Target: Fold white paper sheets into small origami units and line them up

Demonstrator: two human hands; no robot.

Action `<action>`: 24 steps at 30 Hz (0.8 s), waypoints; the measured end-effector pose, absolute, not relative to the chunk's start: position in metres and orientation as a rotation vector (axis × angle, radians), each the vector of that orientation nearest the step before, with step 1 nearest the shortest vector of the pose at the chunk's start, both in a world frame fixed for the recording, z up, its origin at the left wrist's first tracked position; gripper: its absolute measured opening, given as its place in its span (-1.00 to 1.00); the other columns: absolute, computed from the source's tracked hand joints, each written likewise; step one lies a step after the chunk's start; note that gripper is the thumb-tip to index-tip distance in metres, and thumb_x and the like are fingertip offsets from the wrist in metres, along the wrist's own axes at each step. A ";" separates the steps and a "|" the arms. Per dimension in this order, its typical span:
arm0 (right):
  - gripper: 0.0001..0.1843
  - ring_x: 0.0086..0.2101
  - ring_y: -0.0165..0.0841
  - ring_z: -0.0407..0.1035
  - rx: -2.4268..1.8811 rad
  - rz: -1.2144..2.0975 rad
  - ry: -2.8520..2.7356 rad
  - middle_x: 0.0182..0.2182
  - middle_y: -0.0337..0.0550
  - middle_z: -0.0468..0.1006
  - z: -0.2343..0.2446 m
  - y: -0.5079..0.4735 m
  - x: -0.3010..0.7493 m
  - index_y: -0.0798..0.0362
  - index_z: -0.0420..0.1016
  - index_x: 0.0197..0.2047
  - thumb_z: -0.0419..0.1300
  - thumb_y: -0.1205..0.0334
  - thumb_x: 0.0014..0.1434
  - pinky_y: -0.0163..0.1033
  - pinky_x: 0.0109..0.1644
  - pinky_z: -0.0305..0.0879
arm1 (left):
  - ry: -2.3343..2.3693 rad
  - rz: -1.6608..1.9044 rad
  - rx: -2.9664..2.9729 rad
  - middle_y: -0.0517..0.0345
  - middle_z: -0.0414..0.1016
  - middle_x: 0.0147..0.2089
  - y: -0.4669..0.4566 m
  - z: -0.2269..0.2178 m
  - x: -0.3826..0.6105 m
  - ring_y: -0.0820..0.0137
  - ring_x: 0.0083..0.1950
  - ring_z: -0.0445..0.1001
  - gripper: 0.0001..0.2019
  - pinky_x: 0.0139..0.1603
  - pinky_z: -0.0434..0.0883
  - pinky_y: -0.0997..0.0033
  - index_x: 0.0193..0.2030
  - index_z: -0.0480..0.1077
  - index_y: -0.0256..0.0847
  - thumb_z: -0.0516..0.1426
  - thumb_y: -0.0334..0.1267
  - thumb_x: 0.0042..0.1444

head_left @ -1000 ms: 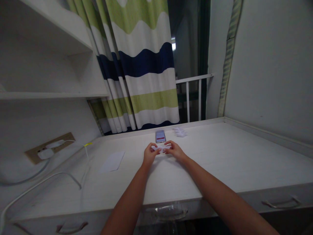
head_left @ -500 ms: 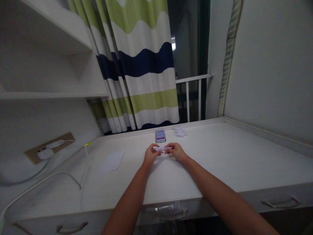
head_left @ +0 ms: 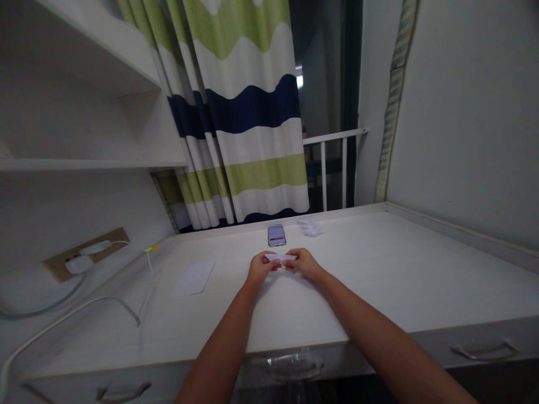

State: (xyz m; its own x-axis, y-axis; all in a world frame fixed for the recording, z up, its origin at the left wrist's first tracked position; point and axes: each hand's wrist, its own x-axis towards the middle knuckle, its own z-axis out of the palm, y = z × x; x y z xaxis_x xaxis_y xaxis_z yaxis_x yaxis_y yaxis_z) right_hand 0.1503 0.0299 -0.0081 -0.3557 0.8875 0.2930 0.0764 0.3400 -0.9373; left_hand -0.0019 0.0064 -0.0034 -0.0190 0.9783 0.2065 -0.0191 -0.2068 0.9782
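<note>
Left hand [head_left: 258, 270] and right hand [head_left: 306, 263] pinch opposite ends of a folded white paper [head_left: 275, 256] over the desk [head_left: 379, 275], folding seemingly unfinished; angular paper pieces [head_left: 310, 228], apparently done, lie beyond, flat white sheet [head_left: 194, 279] unfolded at left.

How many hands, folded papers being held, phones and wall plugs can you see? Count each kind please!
Hands: 2, left hand and right hand
Held folded paper: 1
Phone: 1
Wall plugs: 2
Total: 6
</note>
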 end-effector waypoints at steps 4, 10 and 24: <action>-0.77 -0.66 -0.49 0.26 -0.837 1.142 -1.687 -0.72 -0.25 0.40 -0.005 0.030 0.152 0.18 0.42 -0.55 0.24 0.16 -0.26 -0.37 -0.55 0.17 | 1.080 1.355 1.302 0.06 0.49 -0.51 0.007 -0.003 -0.003 0.35 -0.48 0.48 -0.64 -0.48 0.38 0.44 -0.41 0.37 -0.33 0.27 -0.16 -0.37; -0.72 -0.63 -0.47 0.31 -0.806 1.290 -1.643 -0.68 -0.24 0.43 -0.004 0.026 0.149 0.18 0.41 -0.51 0.27 0.16 -0.29 -0.35 -0.50 0.24 | 1.090 1.379 1.275 0.08 0.46 -0.56 0.009 -0.002 -0.005 0.38 -0.53 0.46 -0.67 -0.49 0.39 0.45 -0.49 0.38 -0.36 0.26 -0.12 -0.35; -0.70 -0.67 -0.51 0.29 -0.787 1.327 -1.639 -0.68 -0.25 0.43 -0.006 0.028 0.149 0.19 0.39 -0.52 0.28 0.15 -0.30 -0.38 -0.55 0.23 | 1.075 1.399 1.256 0.10 0.46 -0.55 0.007 0.000 -0.003 0.42 -0.56 0.45 -0.61 -0.56 0.37 0.51 -0.40 0.36 -0.35 0.15 0.00 -0.20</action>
